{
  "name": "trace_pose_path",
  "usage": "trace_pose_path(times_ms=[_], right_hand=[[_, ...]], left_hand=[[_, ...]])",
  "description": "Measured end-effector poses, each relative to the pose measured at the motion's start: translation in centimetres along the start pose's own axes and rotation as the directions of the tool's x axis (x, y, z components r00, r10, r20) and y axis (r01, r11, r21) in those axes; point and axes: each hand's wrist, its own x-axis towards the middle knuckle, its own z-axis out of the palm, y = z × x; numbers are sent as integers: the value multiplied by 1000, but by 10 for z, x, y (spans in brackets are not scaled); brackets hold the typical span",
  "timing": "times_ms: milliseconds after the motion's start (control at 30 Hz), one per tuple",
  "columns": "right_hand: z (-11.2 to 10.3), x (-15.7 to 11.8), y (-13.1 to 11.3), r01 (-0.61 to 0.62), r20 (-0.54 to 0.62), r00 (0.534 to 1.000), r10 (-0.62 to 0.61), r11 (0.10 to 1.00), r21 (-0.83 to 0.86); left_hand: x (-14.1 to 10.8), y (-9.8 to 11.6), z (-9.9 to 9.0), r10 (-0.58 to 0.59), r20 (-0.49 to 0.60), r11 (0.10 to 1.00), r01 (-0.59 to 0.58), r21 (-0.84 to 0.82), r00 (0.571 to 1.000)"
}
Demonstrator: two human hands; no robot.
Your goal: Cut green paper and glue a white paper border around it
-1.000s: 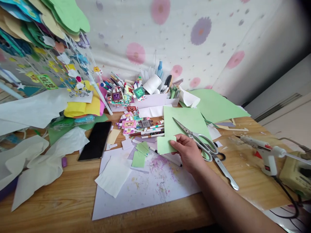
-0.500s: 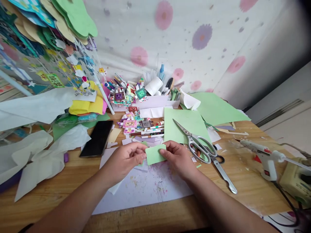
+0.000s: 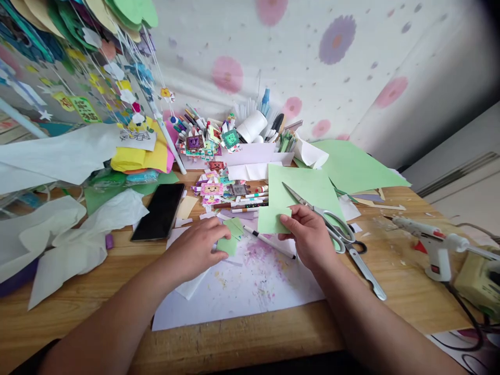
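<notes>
A small rectangle of light green paper is pinched between the thumb and fingers of my right hand, raised above the work sheet. My left hand is at some small green paper pieces on the white stained sheet. Its thumb and fingers are apart, around the edge of the nearest piece. Between my hands lies a white marker with black ends. Large silver scissors rest just beyond my right hand, partly over a bigger green sheet.
A black phone and crumpled white paper lie on the left. A glue gun stands at right. Markers and decorated paper figures sit behind the sheet, before a pen box. Paper hangings dangle at upper left.
My right hand has carried the green rectangle up and to the right, away from my left hand. My left hand has let go of it and opened over the green pieces. The marker now shows.
</notes>
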Motion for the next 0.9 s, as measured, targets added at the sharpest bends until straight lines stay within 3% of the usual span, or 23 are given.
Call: trace_pose_path(times_ms=[100, 167, 233, 267, 433, 500, 600, 733, 900], right_hand=[[6, -12, -4, -100, 207, 972, 115, 992, -82], [12, -23, -4, -168, 392, 887, 245, 961, -220], [16, -30, -2, -131, 511, 800, 316, 922, -365], [17, -32, 0, -82, 532, 784, 320, 903, -422], [17, -26, 8, 114, 431, 876, 214, 777, -619], [15, -23, 10, 150, 402, 896, 186, 728, -670], [14, -21, 8, 182, 381, 912, 154, 679, -711], [12, -20, 3, 110, 291, 951, 106, 762, -638], [8, -17, 0, 18, 183, 979, 92, 851, -525]], left_hand=[[5, 7, 9, -61, -35, 991, 65, 119, 997], [10, 9, 14, -96, -69, 978, 107, 179, 993], [13, 9, 16, -104, -104, 975, 122, 186, 989], [14, 7, 15, -104, -125, 980, 124, 158, 987], [3, -6, -7, -156, -239, 985, 133, -107, 958], [-6, -13, -16, -140, -203, 986, 117, -121, 969], [-23, -22, -22, -93, -86, 996, 92, -13, 992], [-38, -28, -18, -163, -60, 972, 170, 164, 985], [-37, -27, -13, -212, -56, 953, 220, 208, 976]])
